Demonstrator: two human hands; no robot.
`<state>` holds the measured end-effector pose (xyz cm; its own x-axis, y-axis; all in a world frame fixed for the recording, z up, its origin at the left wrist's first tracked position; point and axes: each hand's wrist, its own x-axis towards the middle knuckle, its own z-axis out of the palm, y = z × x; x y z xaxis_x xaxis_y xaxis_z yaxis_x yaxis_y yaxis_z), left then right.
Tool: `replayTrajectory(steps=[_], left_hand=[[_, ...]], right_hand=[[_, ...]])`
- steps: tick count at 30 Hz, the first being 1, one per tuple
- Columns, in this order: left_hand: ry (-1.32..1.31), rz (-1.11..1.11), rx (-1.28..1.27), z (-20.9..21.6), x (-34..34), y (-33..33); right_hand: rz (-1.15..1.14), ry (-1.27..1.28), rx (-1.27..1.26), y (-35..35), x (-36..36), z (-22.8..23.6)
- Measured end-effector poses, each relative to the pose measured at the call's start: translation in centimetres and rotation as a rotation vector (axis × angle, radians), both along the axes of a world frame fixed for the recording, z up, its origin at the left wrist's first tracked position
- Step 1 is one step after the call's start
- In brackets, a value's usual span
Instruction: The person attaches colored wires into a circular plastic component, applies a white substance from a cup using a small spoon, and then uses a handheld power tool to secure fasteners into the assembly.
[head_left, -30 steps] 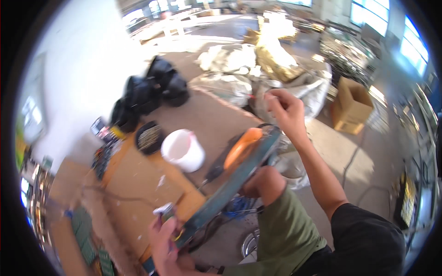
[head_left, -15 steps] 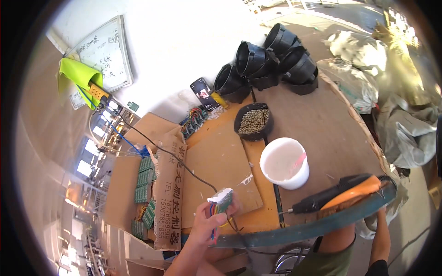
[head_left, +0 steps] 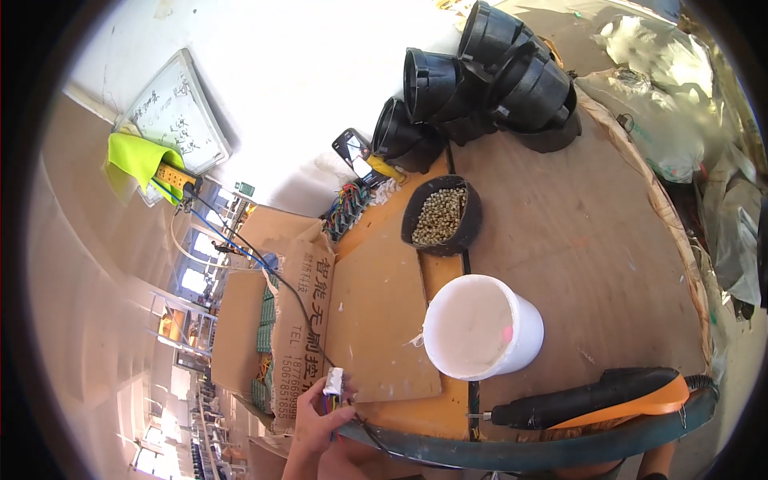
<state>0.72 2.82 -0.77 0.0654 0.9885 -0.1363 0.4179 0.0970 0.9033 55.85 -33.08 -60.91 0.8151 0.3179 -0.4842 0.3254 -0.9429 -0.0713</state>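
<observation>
My left hand point(head_left: 320, 422) is closed around a small wired circuit board point(head_left: 334, 382) at the table's near edge, beside the cardboard box. A white end of the board points up, and coloured wires run down between the fingers. Below the table's right corner part of my right forearm point(head_left: 658, 461) shows; the hand itself is hidden. An orange and black electric screwdriver point(head_left: 592, 402) lies along the near right edge, its bit pointing left. Nearer the middle stands a white plastic bucket point(head_left: 524, 340).
The open cardboard box point(head_left: 302, 336) holds green circuit boards point(head_left: 265, 324). Behind the bucket, a black container point(head_left: 470, 232) holds small brass-coloured pieces. Black round housings point(head_left: 528, 92) are stacked at the back, near a phone point(head_left: 352, 152) and bundled wires point(head_left: 346, 210). A dark cable crosses the box.
My view has shifted. My left hand has moved left, closer to the box, still holding the board. Less of my right arm shows now, and the screwdriver stays on the table.
</observation>
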Motion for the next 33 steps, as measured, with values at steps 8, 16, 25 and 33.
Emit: replayTrajectory(steps=[8,16,25,33], left_hand=[[0.242,-0.479,0.291,-0.8,4.6,0.6],[0.521,-0.533,0.401,-1.5,5.2,1.5],[0.28,-0.374,0.238,-0.9,4.1,1.4],[-0.001,-0.341,0.102,0.2,3.2,1.8]], right_hand=[[0.021,0.041,-0.002,-1.5,-1.2,-2.7],[0.013,0.071,-0.019,-1.8,-3.2,-3.6],[0.0,0.058,0.021,-3.0,-3.9,-3.4],[0.038,0.057,0.421,-2.8,-1.6,-0.9]])
